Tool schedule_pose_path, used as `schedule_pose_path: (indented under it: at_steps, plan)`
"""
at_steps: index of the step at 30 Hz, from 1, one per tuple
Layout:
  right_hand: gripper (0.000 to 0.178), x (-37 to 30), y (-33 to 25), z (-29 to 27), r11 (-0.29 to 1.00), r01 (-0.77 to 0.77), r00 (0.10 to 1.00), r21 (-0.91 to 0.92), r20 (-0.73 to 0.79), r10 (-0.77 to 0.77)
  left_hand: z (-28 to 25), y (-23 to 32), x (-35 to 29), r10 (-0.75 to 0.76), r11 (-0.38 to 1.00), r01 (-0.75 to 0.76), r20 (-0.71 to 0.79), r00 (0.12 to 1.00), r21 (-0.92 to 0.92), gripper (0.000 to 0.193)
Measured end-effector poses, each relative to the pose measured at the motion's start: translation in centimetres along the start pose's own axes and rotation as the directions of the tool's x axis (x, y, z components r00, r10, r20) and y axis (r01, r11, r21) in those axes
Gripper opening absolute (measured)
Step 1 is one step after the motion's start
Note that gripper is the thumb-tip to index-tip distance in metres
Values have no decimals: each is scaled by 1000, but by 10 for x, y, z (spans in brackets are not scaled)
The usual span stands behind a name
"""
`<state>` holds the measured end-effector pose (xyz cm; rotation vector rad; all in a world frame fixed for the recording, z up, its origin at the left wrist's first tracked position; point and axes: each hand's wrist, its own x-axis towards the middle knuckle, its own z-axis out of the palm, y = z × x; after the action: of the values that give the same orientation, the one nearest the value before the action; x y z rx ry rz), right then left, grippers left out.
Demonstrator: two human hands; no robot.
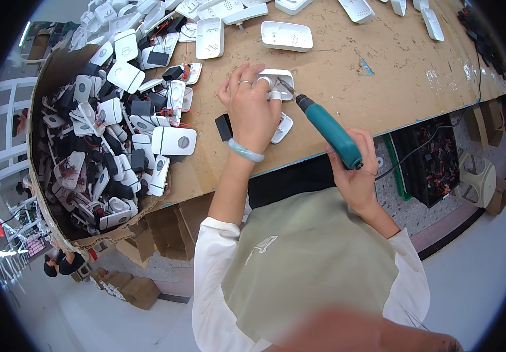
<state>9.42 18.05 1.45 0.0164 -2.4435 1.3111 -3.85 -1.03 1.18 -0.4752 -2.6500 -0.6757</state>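
My left hand [252, 114] holds a small white plastic housing [287, 77] against the cardboard-covered table, its fingers closed over the near rim. White coverings wrap two of its fingertips. My right hand [355, 170] grips a teal corded electric screwdriver [334, 132], with its bit pointing into the housing; the exact spot where the tip meets it is too small to tell. Beside my left wrist lies a black rectangular block [223, 127]. Another white plastic piece [282, 128] lies just under the housing, partly hidden by my left hand.
A cardboard box [51, 76] at the left is heaped with white devices, black blocks and red wires. White shells [287, 36] lie along the far side. The screwdriver's cable [408, 155] runs right, past a black crate [426, 161] and a pale stool [477, 179].
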Motion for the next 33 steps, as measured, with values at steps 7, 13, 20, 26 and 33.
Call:
schedule_pose_path:
  at_steps: [7, 13, 20, 26, 33]
  plan:
    - [31, 2, -1, 1, 1000, 14, 1000, -7, 12, -14, -2, 1, 0, 7, 1000, -6, 9, 1000, -29, 10]
    - [31, 0, 1, -1, 999, 11, 999, -39, 41, -10, -2, 2, -1, 9, 999, -8, 17, 1000, -39, 12]
    - [31, 4, -2, -1, 998, 28, 999, -52, 23, -27, -1, 2, 0, 1, 1000, -1, 13, 1000, -29, 12]
    - [33, 2, 0, -3, 997, -3, 998, -73, 67, 8, 0, 3, -1, -6, 999, 6, 21, 1000, -36, 12]
    - [37, 4, -4, -5, 994, 54, 999, -91, 13, -53, 0, 4, 1, -10, 1000, 11, 25, 1000, -26, 12]
